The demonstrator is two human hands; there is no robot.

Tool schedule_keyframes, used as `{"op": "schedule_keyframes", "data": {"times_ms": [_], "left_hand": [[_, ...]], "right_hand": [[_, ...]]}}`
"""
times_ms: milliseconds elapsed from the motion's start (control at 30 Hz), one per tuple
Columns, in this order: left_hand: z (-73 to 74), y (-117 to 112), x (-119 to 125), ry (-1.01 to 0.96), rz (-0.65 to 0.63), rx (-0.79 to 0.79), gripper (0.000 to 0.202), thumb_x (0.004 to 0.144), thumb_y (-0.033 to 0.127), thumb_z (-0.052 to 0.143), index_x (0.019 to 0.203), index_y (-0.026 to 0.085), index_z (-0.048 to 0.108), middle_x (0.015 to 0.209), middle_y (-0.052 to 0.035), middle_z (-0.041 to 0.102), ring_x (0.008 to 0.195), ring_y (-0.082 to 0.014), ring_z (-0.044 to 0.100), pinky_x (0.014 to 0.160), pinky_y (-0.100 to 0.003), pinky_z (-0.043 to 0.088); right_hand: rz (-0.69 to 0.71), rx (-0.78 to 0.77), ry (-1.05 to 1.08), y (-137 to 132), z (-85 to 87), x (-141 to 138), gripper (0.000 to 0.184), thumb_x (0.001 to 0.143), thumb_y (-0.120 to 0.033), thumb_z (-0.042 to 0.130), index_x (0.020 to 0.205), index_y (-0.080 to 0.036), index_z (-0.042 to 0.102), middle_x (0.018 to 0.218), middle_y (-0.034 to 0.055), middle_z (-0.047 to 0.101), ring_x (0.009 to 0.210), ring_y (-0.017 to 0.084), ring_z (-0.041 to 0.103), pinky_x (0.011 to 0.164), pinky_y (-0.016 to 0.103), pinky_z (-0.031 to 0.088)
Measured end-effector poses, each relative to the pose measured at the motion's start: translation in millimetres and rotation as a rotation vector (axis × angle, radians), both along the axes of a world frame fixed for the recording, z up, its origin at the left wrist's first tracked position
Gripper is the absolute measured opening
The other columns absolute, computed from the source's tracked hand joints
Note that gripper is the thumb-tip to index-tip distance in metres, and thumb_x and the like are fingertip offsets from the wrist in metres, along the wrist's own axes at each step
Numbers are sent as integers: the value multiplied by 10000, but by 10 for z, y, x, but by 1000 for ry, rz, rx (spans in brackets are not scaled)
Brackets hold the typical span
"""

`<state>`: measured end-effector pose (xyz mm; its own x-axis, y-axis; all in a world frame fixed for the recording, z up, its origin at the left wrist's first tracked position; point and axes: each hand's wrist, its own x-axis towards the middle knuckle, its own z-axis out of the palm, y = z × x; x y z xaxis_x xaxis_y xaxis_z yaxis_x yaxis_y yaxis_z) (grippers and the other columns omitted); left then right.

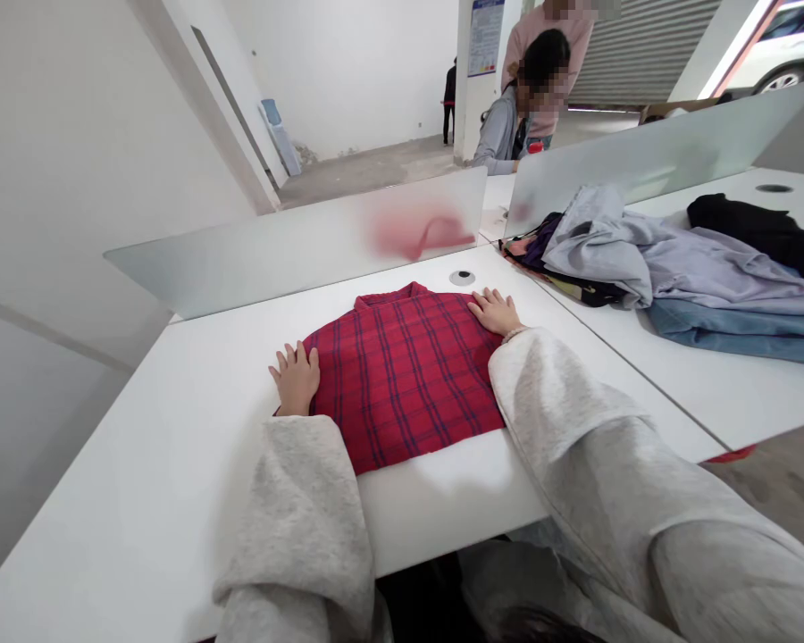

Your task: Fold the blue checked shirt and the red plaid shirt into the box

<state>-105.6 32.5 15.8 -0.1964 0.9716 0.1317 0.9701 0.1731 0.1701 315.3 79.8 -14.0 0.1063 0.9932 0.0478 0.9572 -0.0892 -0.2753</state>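
Note:
A red plaid shirt [408, 375] with dark blue lines lies flat on the white table [167, 446], its collar toward the far side. My left hand [296, 379] rests on the shirt's left edge, fingers spread and pointing away from me. On the upper right corner of the cloth lies my right hand [496, 313], its fingers also apart and flat. Neither hand grips the fabric. Grey sleeves cover both wrists, and the right sleeve hides part of the shirt's right edge.
A frosted divider [274, 250] runs along the table's back edge. To the right is a pile of clothes: a grey garment [603, 241], blue jeans [737, 330] and a black garment [764, 228]. Beyond the divider are a seated person [509, 121] and a standing person in pink.

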Motion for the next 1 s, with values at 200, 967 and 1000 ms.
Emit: {"op": "schedule_keyframes", "data": {"times_ms": [200, 967, 1000], "left_hand": [[383, -280, 547, 162, -200, -43, 574, 945, 397, 331, 1384, 38, 419, 1498, -219, 309, 1392, -401, 232, 1106, -596, 177], [-116, -1271, 3212, 101, -979, 48, 746, 919, 578, 290, 1428, 34, 337, 1511, -168, 312, 1394, -403, 212, 1120, -542, 213], [-128, -1258, 3246, 110, -966, 44, 720, 922, 547, 317, 1424, 31, 346, 1506, -173, 318, 1388, -413, 223, 1114, -552, 222]], "right_hand": [[50, -47, 134, 48, 106, 82, 636, 944, -540, 299, 1430, -136, 373, 1535, 169, 242, 1413, 369, 157, 1100, 619, 100], [23, -198, 1833, -415, 99, 1056, 144, 895, -235, 520, 1004, -243, 613, 1080, 50, 689, 1054, 148, 637, 933, 330, 522], [25, -201, 1839, -416, 99, 1055, 144, 894, -236, 524, 1006, -241, 615, 1079, 52, 689, 1046, 147, 640, 924, 324, 526]]}}
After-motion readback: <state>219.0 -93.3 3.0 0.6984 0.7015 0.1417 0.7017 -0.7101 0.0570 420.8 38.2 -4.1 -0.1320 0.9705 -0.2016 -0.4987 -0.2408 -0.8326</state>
